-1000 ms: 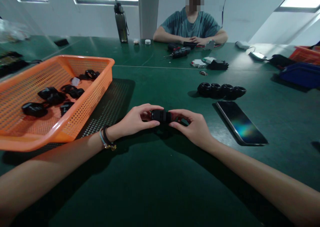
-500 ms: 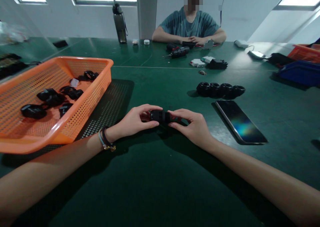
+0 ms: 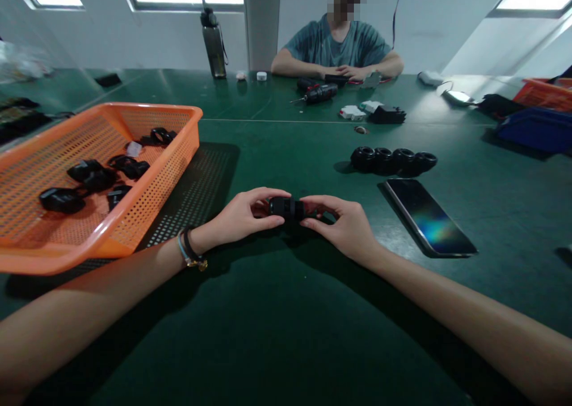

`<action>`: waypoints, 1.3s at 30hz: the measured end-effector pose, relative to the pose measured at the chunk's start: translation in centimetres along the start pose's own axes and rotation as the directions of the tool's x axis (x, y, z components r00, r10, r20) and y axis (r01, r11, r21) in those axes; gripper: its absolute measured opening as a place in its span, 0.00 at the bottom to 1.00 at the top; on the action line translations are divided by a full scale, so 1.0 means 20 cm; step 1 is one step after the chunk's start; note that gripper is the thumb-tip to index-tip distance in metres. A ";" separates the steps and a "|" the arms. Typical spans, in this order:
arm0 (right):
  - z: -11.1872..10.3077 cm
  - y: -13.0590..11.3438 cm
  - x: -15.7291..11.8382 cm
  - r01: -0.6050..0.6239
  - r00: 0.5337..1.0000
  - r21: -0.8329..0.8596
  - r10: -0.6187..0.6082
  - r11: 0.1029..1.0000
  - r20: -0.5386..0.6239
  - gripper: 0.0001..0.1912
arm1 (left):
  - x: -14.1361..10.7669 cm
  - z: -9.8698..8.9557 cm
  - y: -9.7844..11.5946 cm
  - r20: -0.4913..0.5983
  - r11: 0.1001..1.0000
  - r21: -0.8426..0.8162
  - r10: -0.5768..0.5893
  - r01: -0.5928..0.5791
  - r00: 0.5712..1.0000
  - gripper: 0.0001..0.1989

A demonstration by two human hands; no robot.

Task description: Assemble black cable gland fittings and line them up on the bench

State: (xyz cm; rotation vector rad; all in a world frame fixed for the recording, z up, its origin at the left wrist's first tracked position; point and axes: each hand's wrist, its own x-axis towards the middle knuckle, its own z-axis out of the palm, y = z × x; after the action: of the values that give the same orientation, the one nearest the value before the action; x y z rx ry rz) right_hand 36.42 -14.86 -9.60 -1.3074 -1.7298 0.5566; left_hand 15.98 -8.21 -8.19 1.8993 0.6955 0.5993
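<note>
Between my two hands is a small black cylindrical part (image 3: pixel 286 208), level above the green table (image 3: pixel 286 334). The fingers and thumb of my left hand (image 3: pixel 243 215) grip its left end. My right hand (image 3: pixel 346 224) pinches the right end with thumb and fingertips. To the left, an orange basket (image 3: pixel 100 248) holds several black parts (image 3: pixel 92 175). Several black round pieces (image 3: pixel 393 160) stand in a row beyond my right hand, and a dark phone (image 3: pixel 429 217) lies nearer, to the right of that hand.
A person (image 3: pixel 342 48) sits across the table with folded arms, behind a power drill (image 3: pixel 319 93). Small white and black parts (image 3: pixel 386 115) lie in front. A bottle (image 3: pixel 214 45) stands at the far edge; a blue bin (image 3: pixel 536 130) is far right.
</note>
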 end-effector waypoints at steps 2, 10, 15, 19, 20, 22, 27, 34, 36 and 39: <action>0.00 0.00 0.00 0.001 1.000 -0.004 -0.001 1.000 0.001 0.14 | 0.00 0.00 0.00 0.005 1.000 -0.007 -0.002 0.002 1.000 0.22; 0.00 0.00 0.00 -0.006 1.000 -0.008 0.006 1.000 0.007 0.14 | 0.00 0.00 0.01 0.004 1.000 -0.007 -0.012 0.012 1.000 0.21; 0.00 -0.01 0.00 -0.011 1.000 0.005 0.011 1.000 0.018 0.14 | 0.00 0.00 0.01 0.007 1.000 -0.003 -0.014 0.014 1.000 0.21; -0.01 -0.01 0.00 0.006 1.000 -0.002 -0.006 1.000 0.024 0.14 | 0.00 0.00 0.01 0.003 1.000 0.003 -0.007 0.007 1.000 0.21; -0.01 -0.01 0.00 0.019 1.000 -0.006 -0.019 1.000 0.022 0.15 | 0.00 0.00 0.01 0.001 1.000 0.003 -0.001 0.001 1.000 0.21; -0.01 0.00 0.00 0.044 0.999 -0.015 -0.044 0.999 0.012 0.15 | 0.00 0.00 0.01 0.000 1.000 0.007 0.005 -0.005 1.000 0.21; 0.00 0.00 0.00 0.030 1.000 -0.027 -0.030 0.999 0.003 0.14 | -0.01 0.00 0.00 -0.005 0.999 0.041 0.000 0.000 1.000 0.21; 0.00 -0.01 -0.01 -0.001 1.000 0.027 0.001 1.000 -0.005 0.15 | -0.01 -0.01 0.00 -0.001 0.998 0.054 0.015 -0.015 1.000 0.21; 0.00 -0.01 -0.01 -0.004 1.000 0.019 0.004 1.000 0.000 0.14 | -0.01 -0.01 -0.01 0.000 0.998 0.052 0.020 -0.020 1.000 0.22; 0.00 -0.01 0.00 0.002 1.000 0.016 -0.002 1.000 0.000 0.14 | -0.01 -0.01 -0.01 0.000 0.999 0.047 0.020 -0.020 1.000 0.22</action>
State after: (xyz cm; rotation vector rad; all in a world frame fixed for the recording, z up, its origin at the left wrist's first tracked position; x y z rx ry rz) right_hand 36.42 -15.00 -9.48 -1.2942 -1.7238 0.5679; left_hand 15.70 -8.15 -8.30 1.9520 0.6973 0.6010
